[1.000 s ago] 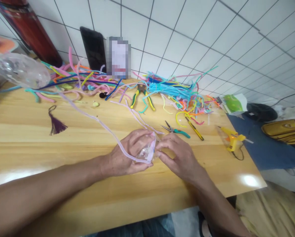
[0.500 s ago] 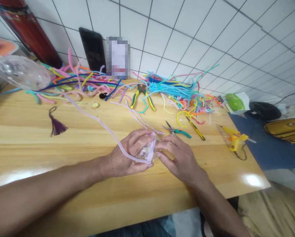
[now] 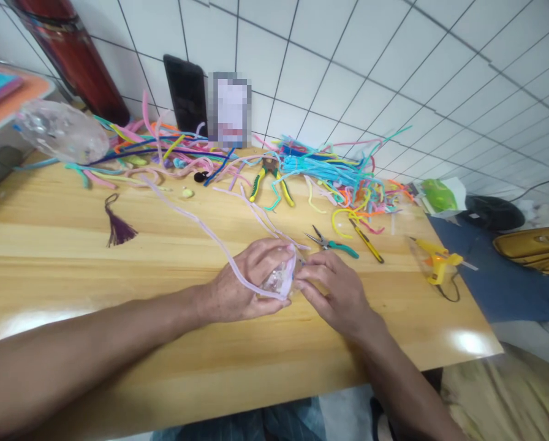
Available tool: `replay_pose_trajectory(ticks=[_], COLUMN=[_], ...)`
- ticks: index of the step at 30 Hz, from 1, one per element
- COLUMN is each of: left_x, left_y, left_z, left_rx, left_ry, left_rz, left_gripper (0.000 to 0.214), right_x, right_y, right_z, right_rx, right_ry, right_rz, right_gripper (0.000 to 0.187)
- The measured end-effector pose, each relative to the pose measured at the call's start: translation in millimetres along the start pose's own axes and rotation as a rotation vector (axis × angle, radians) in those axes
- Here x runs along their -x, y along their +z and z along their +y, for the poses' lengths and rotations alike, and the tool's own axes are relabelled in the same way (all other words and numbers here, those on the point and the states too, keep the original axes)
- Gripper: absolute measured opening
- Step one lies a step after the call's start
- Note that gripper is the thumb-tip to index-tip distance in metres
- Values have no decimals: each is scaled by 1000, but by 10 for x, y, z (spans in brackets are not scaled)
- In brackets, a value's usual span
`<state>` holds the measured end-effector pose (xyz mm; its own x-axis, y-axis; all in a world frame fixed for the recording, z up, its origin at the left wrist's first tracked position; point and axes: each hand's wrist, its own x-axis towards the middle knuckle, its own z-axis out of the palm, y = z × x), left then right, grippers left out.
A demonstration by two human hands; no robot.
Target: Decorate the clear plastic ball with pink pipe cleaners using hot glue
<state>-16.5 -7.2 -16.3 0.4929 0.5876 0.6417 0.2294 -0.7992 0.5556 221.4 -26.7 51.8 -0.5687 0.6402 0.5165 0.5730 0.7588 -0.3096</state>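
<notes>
Wrapped round a small clear plastic piece (image 3: 273,282), my left hand (image 3: 247,278) holds it just above the table's front half. The piece looks like part of a cut bottle, though fingers cover much of it. A lilac pipe cleaner (image 3: 219,245) lies along its rim and trails over the back of my left hand to the far left. My right hand (image 3: 334,291) is at the right side of the clear piece, thumb and fingers pinched at its edge. What exactly sits between those fingertips is too small to tell.
Needle-nose pliers (image 3: 332,244), a yellow utility knife (image 3: 366,241) and a yellow glue gun (image 3: 437,260) lie to the right. Behind are yellow-green pliers (image 3: 258,184) and heaped pipe cleaners (image 3: 320,168). A purple tassel (image 3: 118,226) and a clear bottle (image 3: 65,131) are at left.
The view has shifted slightly, so everything sits a little further right. Both hands keep nearly the same pose round the clear piece; the right fingertips have moved only slightly.
</notes>
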Motion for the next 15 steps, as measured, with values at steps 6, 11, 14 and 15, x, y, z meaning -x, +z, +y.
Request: replay_pose_trajectory(ticks=[6, 11, 14, 15], left_x=[0, -2, -8, -9], left_y=[11, 19, 11, 8], left_z=[1, 1, 8, 10], left_rx=[22, 17, 9, 6], left_ry=[-10, -11, -8, -5], left_rz=[18, 27, 22, 20], left_gripper=[92, 88, 87, 87], right_x=[-5, -25, -30, -29], right_y=[31, 17, 2, -1], right_z=[-22, -65, -79, -82], right_rx=[7, 27, 45, 44], right_ry=[59, 47, 32, 29], right_rz=[43, 38, 19, 15], right_gripper=[20, 18, 18, 18])
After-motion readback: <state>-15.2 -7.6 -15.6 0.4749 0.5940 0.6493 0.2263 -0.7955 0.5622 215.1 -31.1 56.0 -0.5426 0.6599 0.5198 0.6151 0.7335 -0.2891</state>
